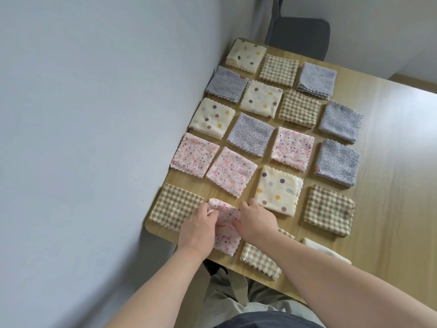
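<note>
Pink floral cloth (225, 233) lies near the table's near-left corner, bunched along its far edge and flat toward the near edge. The left hand (198, 224) pinches the far-left part of that rumpled edge, its fingers curled into the fabric. The right hand (256, 221) grips the far-right part, knuckles up and fingers tucked over the cloth. Both forearms reach in from the near side.

Just left of the cloth, touching the left hand, sits a folded green gingham square (173, 207). A cream square with coloured dots (279, 190) lies just right of the right hand and slightly farther away. A second gingham piece (259, 260) lies partly under the right forearm at the near edge, with a pale cream piece (325, 251) to its right. A larger gingham square (329, 209) sits farther right.

Beyond these, rows of folded squares (260, 98) in lilac, cream, gingham and pink run to the far end of the wooden table (390, 166). A pale wall (94, 114) borders the table's left side, and a dark chair (300, 31) stands at the far end.
</note>
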A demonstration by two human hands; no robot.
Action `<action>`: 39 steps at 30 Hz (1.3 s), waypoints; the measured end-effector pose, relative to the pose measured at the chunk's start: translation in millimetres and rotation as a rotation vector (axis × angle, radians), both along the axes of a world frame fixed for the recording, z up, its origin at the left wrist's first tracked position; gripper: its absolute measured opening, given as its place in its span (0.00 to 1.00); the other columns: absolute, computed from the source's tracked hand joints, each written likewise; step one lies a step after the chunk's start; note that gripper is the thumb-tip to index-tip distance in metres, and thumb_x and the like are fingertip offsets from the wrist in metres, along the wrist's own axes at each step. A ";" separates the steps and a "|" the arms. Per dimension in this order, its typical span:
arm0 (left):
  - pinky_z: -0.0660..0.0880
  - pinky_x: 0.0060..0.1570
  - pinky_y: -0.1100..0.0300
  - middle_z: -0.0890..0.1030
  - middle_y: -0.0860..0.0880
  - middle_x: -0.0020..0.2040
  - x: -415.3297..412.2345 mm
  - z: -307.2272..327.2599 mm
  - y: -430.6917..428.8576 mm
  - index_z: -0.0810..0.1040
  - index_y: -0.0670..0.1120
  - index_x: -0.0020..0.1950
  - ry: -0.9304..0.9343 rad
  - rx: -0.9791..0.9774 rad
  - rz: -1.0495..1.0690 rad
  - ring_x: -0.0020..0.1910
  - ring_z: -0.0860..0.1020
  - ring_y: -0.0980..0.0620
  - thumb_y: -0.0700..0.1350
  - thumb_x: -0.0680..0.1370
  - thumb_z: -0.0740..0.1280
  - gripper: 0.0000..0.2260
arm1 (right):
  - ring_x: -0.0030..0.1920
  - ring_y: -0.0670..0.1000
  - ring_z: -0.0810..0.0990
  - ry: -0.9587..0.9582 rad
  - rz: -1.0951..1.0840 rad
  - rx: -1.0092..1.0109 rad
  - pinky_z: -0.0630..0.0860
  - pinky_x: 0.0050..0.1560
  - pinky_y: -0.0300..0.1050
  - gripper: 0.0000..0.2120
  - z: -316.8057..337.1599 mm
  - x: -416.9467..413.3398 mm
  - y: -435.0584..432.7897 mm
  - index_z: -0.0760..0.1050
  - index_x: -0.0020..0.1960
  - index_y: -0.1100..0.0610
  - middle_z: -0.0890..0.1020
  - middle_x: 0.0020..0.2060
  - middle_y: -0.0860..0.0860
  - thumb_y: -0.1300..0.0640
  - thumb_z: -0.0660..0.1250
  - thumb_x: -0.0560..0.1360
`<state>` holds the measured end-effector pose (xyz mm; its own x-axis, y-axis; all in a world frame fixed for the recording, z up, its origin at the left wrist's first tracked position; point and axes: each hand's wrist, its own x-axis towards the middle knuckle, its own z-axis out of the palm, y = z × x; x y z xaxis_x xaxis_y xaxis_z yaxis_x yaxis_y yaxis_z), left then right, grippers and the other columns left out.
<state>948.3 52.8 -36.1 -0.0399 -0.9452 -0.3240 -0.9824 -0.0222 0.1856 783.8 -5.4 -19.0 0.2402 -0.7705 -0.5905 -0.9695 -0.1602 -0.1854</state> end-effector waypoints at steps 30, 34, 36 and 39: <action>0.82 0.48 0.55 0.87 0.48 0.51 6.7 70.6 -67.1 0.78 0.44 0.61 1.085 0.470 0.614 0.51 0.86 0.51 0.42 0.78 0.73 0.13 | 0.47 0.54 0.87 -0.851 -0.840 0.437 0.85 0.47 0.52 0.15 75.5 -43.3 -42.1 0.80 0.54 0.61 0.86 0.49 0.57 0.54 0.77 0.73; 0.78 0.58 0.54 0.86 0.53 0.55 10.0 64.6 -80.4 0.79 0.50 0.59 0.989 0.412 0.577 0.56 0.83 0.54 0.53 0.75 0.76 0.16 | 0.43 0.52 0.86 -0.716 -0.741 0.288 0.85 0.46 0.47 0.12 68.4 -44.4 -59.4 0.81 0.49 0.59 0.85 0.45 0.53 0.50 0.75 0.75; 0.78 0.58 0.55 0.85 0.54 0.54 11.0 61.5 -90.4 0.80 0.52 0.57 0.928 0.390 0.562 0.55 0.82 0.55 0.54 0.75 0.75 0.14 | 0.39 0.50 0.84 -0.622 -0.658 0.212 0.83 0.40 0.41 0.12 64.6 -44.3 -69.9 0.81 0.49 0.58 0.85 0.43 0.52 0.49 0.73 0.77; 0.79 0.61 0.47 0.86 0.51 0.52 12.4 54.2 -109.0 0.81 0.49 0.55 0.883 0.392 0.579 0.54 0.84 0.51 0.49 0.76 0.75 0.10 | 0.35 0.50 0.80 -0.538 -0.559 0.134 0.76 0.28 0.39 0.09 54.8 -43.5 -88.1 0.80 0.47 0.55 0.84 0.39 0.50 0.50 0.69 0.80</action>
<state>960.7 -56.2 18.2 0.0095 -0.7348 -0.6782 -0.3335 -0.6418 0.6906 740.3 -93.5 35.8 0.1170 -0.7915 -0.5999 -0.6712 0.3822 -0.6352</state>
